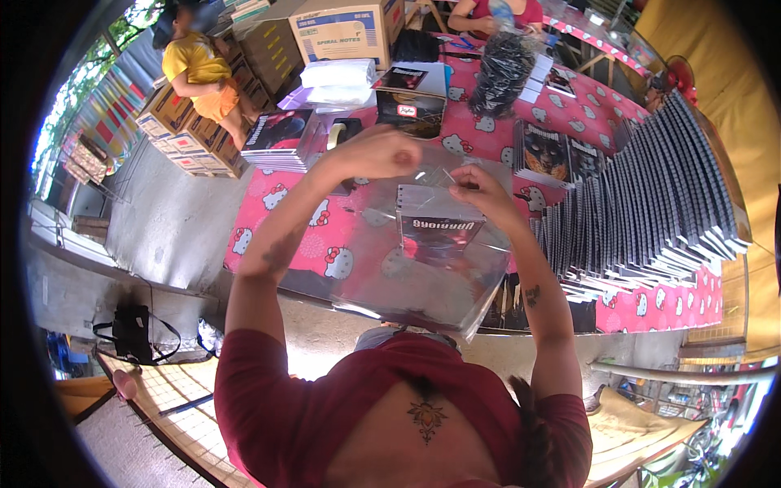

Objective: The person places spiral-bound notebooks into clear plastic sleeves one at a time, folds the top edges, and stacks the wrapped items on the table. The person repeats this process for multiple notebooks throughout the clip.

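In front of me a stack of dark-covered notebooks [439,236] stands on a large sheet of clear plastic [468,294], part of which lies over the stack. Beyond its far left corner my left hand [390,153] hovers with curled fingers; what they hold, if anything, is hidden. My right hand [482,192] is closed in a pinch above the stack's far right corner. A thin clear strip [447,174] shows at its fingertips. Just beyond my left wrist is a tape dispenser [345,130], partly covered by the arm.
A long row of spiral notebooks [643,203] fills the table's right side, with a smaller pile [543,153] beside it. Another notebook stack [281,138] stands at left. Farther back are a cardboard box [342,34] and a black plastic bag [502,75]. Two people are across and at far left.
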{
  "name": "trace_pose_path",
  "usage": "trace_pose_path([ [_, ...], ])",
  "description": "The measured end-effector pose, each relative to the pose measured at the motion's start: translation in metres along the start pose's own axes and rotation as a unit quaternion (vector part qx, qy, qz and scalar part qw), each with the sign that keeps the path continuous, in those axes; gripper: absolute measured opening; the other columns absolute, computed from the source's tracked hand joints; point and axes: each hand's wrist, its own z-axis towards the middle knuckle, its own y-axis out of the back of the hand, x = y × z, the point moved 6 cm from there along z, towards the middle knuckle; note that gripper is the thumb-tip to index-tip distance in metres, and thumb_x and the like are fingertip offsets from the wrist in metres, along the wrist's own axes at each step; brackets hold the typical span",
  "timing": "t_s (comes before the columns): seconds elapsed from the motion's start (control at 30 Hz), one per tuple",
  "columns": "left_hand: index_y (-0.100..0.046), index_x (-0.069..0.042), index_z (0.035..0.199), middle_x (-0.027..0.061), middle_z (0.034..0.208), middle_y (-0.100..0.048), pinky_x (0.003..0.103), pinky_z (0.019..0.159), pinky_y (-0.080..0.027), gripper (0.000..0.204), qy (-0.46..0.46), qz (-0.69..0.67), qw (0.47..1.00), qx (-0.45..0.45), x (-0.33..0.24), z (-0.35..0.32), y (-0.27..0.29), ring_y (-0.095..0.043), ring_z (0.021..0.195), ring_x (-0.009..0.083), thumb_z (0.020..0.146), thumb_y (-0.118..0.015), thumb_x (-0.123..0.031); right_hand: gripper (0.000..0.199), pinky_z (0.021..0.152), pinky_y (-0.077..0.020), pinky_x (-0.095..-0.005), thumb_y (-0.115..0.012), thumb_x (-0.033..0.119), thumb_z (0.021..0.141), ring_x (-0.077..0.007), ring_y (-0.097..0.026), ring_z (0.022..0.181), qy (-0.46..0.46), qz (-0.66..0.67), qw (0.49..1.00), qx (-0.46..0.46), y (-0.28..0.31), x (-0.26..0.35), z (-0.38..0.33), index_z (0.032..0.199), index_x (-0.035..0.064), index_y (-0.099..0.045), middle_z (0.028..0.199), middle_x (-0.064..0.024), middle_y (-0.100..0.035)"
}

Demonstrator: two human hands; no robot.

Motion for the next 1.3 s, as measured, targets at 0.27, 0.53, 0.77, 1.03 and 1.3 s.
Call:
trace_pose_path([
  [0.27,-0.056,-0.007,0.129,0.0096,0.125,-0.061,0.038,0.090,-0.046,0.061,-0.085,-0.256,0.872,0.408,0.115,0.044,-0.159,-0.057,0.112,0.0192,0.085,-0.064,-0.048,0.052,0.082,-0.0482,-0.0293,-0.077,0.022,0.082,-0.0152,-0.057,0.097,0.006,-0.042,0.999,-0.023,-0.011,0.005,0.002,0.125,0.0054,-0.054,0.108,-0.0090,-0.057],
  [0.53,-0.035,-0.005,0.147,0.0123,0.141,-0.048,0.038,0.107,-0.037,0.082,0.091,-0.641,0.762,0.023,0.097,-0.050,-0.152,-0.045,0.129,0.0224,0.082,-0.076,-0.033,0.098,0.102,-0.0406,-0.0410,-0.081,0.026,0.077,-0.0264,-0.037,0.135,0.159,0.006,0.977,-0.139,0.005,-0.003,-0.070,0.153,0.0114,-0.021,0.150,-0.0149,-0.032],
  [0.77,-0.044,-0.002,0.136,0.0085,0.124,-0.057,0.033,0.093,-0.047,0.074,0.200,-0.580,0.744,-0.263,0.019,-0.102,-0.140,-0.055,0.112,0.0167,0.073,-0.082,-0.006,0.094,0.105,-0.0369,-0.0415,-0.078,0.024,0.081,-0.0228,-0.039,0.134,0.013,0.108,0.985,-0.132,-0.037,-0.033,-0.032,0.154,0.0082,-0.020,0.146,-0.0134,-0.038],
  [1.03,-0.052,0.002,0.121,0.0098,0.107,-0.061,0.033,0.077,-0.053,0.052,0.170,-0.411,0.598,-0.666,0.120,-0.204,0.021,-0.062,0.090,0.0185,0.078,-0.079,-0.012,0.066,0.101,-0.0405,-0.0358,-0.061,0.033,0.095,-0.0227,-0.049,0.126,0.180,-0.035,0.961,-0.207,-0.027,0.016,-0.061,0.148,0.0059,-0.033,0.147,-0.0128,-0.037],
  [1.3,-0.026,0.003,0.133,0.0210,0.123,-0.050,0.049,0.076,-0.059,0.089,0.343,-0.447,0.316,-0.763,0.306,-0.246,0.019,-0.060,0.103,0.0310,0.073,-0.085,-0.024,0.054,0.097,-0.0410,-0.0332,-0.059,0.038,0.097,-0.0197,-0.052,0.118,0.027,0.000,0.953,-0.300,-0.023,-0.055,-0.116,0.136,0.0020,-0.047,0.128,-0.0097,-0.055],
])
